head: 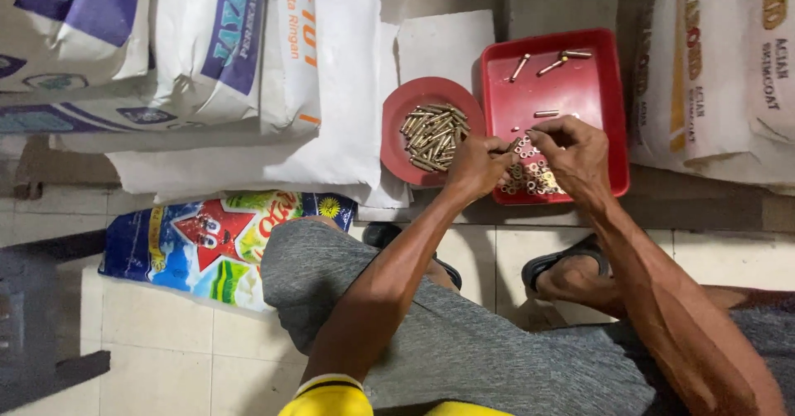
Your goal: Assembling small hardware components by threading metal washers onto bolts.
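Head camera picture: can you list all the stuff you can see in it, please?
Tray: one, red, rectangular, on the floor, upper right.
Bowl: one, red, round, just left of the tray.
Bolts: a pile, brass-coloured, in the bowl; a few more loose at the tray's far end.
Nuts: a heap of small rings, metal, at the tray's near edge.
Sacks: several, white with coloured print, stacked at left; more at right.
Bag: one, bright blue and red, lying on the tiles at left.
Sandals: two, dark, on the feet.
Shorts: grey.
Left hand: fingers pinching a small piece over the tray.
Right hand: fingers meeting the left's.
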